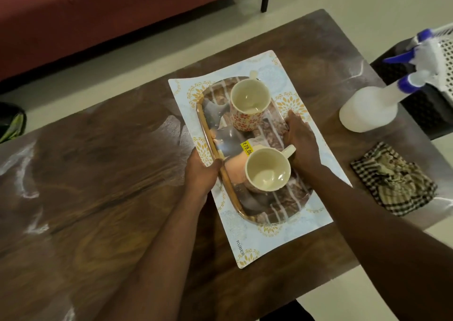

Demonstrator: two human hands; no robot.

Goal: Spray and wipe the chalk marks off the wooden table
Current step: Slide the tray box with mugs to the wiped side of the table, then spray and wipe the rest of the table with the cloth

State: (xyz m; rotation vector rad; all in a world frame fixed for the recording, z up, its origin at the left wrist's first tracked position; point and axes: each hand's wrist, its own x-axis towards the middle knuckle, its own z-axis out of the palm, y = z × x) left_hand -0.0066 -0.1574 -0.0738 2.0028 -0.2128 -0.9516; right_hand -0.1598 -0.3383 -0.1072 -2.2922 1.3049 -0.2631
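The wooden table carries white chalk marks along its left side and more smears near its far right corner. An oblong tray with a gold rim sits on a patterned placemat at the middle. My left hand grips the tray's left rim. On the tray's right edge my right hand is closed. Two empty cups stand on the tray, a flowered one at the back and a pink one in front. A white spray bottle with blue trigger stands at the right. A checked cloth lies crumpled beside it.
A red sofa stands beyond the table's far edge. A white perforated basket rests on a dark stool at the far right. A dark bag lies on the floor at the left.
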